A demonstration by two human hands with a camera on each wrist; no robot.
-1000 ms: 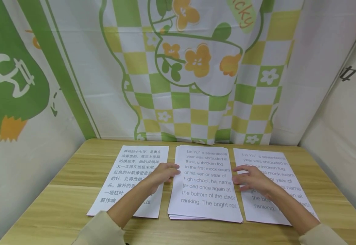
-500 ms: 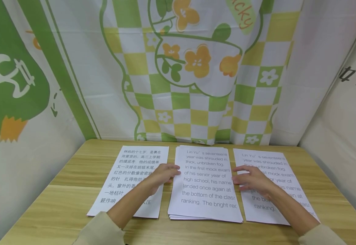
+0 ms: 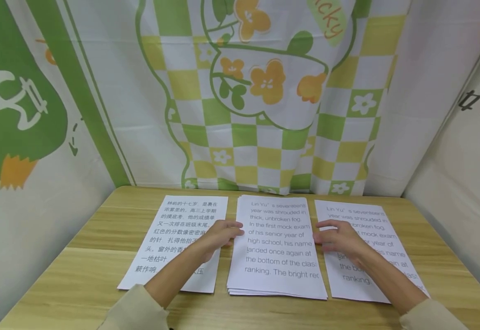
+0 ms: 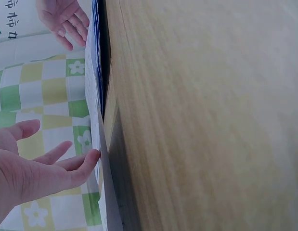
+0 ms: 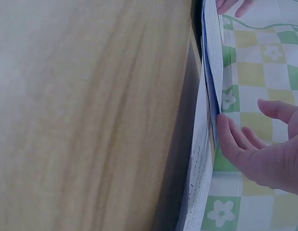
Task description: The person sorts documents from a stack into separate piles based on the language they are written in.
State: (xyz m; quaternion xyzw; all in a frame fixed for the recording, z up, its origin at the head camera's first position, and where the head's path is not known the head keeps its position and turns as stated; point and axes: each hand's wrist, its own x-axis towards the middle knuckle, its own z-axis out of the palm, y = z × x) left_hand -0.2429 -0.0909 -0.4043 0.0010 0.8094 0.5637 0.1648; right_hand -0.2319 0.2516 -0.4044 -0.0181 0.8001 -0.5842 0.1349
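A stack of printed paper sheets (image 3: pixel 278 275) with large English text lies in the middle of the table, its lower sheets fanned slightly at the near edge. My left hand (image 3: pixel 217 238) is at the stack's left edge, fingers loosely extended and reaching over the sheet with Chinese text (image 3: pixel 173 233). On the other side, my right hand (image 3: pixel 343 240) has its fingertips at the stack's right edge, above another English sheet (image 3: pixel 359 279). In the right wrist view, the fingers (image 5: pixel 228 137) touch the edge of the stack (image 5: pixel 212 72). Neither hand grips a sheet.
The wooden table (image 3: pixel 79 256) carries the three paper piles side by side with narrow gaps. Behind it hangs a green and yellow checked curtain (image 3: pixel 248 137). Printed cloth walls (image 3: pixel 462 156) close off both sides.
The right hand's fingers have shifted slightly beside the middle stack and look a little blurred. My left hand and the papers stay almost where they were.
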